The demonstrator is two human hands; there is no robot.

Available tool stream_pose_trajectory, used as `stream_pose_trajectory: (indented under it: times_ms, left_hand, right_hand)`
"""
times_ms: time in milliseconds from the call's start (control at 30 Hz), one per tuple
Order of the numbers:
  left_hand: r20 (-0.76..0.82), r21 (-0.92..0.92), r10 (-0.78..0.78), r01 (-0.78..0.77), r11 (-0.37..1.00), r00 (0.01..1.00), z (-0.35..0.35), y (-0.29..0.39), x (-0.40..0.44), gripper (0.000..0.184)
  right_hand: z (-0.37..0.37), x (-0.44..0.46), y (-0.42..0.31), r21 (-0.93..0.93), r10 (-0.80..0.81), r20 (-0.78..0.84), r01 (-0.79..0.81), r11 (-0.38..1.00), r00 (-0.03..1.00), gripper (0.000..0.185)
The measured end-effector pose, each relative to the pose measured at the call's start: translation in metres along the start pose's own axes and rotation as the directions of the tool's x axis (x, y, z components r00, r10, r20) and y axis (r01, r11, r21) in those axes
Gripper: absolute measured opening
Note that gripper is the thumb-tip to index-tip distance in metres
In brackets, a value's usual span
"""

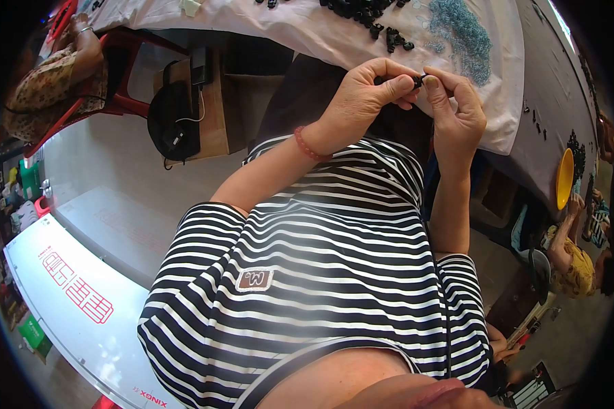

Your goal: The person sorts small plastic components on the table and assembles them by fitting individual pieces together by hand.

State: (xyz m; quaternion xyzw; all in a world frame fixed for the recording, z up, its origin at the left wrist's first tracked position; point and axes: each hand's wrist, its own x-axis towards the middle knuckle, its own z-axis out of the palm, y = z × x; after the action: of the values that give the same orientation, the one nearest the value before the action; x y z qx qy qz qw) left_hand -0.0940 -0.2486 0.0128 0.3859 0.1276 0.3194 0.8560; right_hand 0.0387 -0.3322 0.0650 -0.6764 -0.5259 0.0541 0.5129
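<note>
My left hand, with a red bead bracelet on its wrist, pinches a small black piece between thumb and fingers. Close beside it, my right hand has its thumb and index finger pressed together at the piece's other end. Both hands are at the near edge of the cloth-covered table. Just beyond them lie a loose cluster of black pieces, a larger black pile and a heap of bluish, clear small parts. Fingers partly hide the held piece.
A person's arm and red chair are at upper left. A wooden box with a black bag stands left of my legs. At right are a yellow bowl, small black pieces and a person in yellow.
</note>
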Motion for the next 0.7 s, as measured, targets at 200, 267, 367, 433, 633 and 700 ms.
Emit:
stream_pose_trajectory:
  times_ms: [200, 267, 367, 433, 633, 700]
  left_hand:
    - [-0.024, 0.024, 0.009, -0.009, 1.0, 1.0, 0.001, 0.001, 0.0, 0.025]
    - [-0.026, 0.016, 0.01, -0.01, 1.0, 1.0, 0.001, 0.0, 0.0, 0.025]
    - [-0.036, 0.015, 0.01, -0.01, 1.0, 0.999, -0.001, -0.002, -0.001, 0.025]
    - [-0.047, 0.016, 0.014, -0.013, 1.0, 0.999, -0.001, -0.002, -0.001, 0.024]
    - [-0.085, 0.032, 0.022, -0.019, 0.999, 0.996, 0.002, -0.001, -0.005, 0.024]
    - [-0.087, 0.043, 0.025, -0.021, 0.999, 0.996, 0.002, -0.001, -0.005, 0.025]
  right_hand:
    - [0.001, -0.002, 0.003, -0.022, 0.028, 0.014, -0.028, 0.999, 0.999, 0.015]
    - [0.001, -0.003, 0.003, -0.021, 0.026, 0.014, -0.026, 0.999, 1.0, 0.015]
    - [0.002, -0.002, 0.002, -0.016, 0.017, 0.021, -0.017, 1.0, 1.0, 0.015]
    - [0.004, -0.003, 0.002, 0.032, 0.033, 0.02, -0.034, 0.999, 0.999, 0.014]
    - [0.009, -0.006, 0.004, 0.096, 0.023, 0.007, -0.024, 0.995, 1.0, 0.011]
    - [0.011, -0.008, 0.002, 0.099, 0.043, -0.009, -0.041, 0.994, 0.999, 0.011]
